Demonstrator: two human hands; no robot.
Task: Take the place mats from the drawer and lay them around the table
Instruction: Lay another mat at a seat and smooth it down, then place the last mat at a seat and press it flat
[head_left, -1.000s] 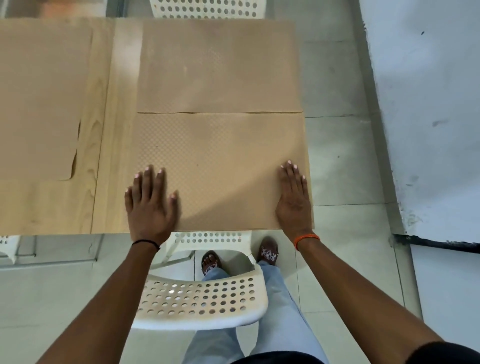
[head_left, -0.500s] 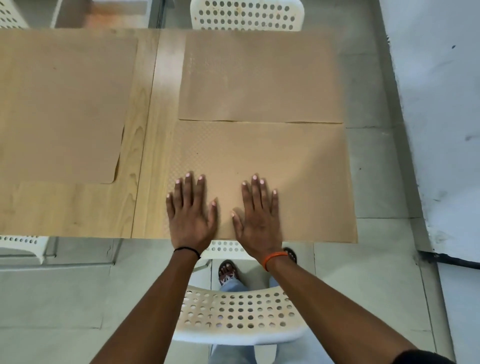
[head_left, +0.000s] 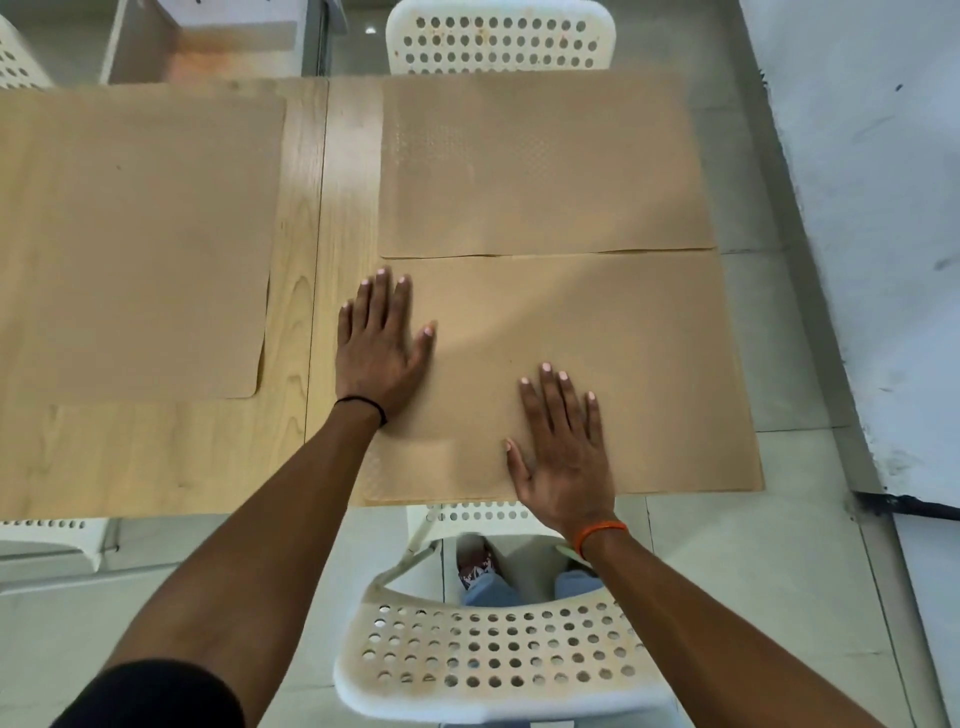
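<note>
On the near right part of the light wooden table (head_left: 322, 218), a tan place mat (head_left: 623, 374) is laid flat, its near edge aligned with the table's near edge and its right edge at the table's right end. The left hand (head_left: 379, 348) is pressed palm-down across the mat's left edge, fingers straight and slightly spread, with the outer fingers over bare wood and the thumb on the mat. The right hand (head_left: 563, 447) is laid flat on the mat near its front edge, fingers extended, nothing gripped. A black band (head_left: 363, 404) is worn on the left wrist and an orange band (head_left: 602, 532) on the right wrist. A second place mat (head_left: 540, 166) is positioned directly beyond the first, the two edges meeting along a thin seam. A third place mat (head_left: 140, 244) is laid on the left part of the table, well apart from the hands. A white perforated chair (head_left: 493, 654) is located at the near side, below the arms, and a matching chair (head_left: 498, 36) stands at the far side. Grey floor tiles (head_left: 779, 545) are visible to the right.
</note>
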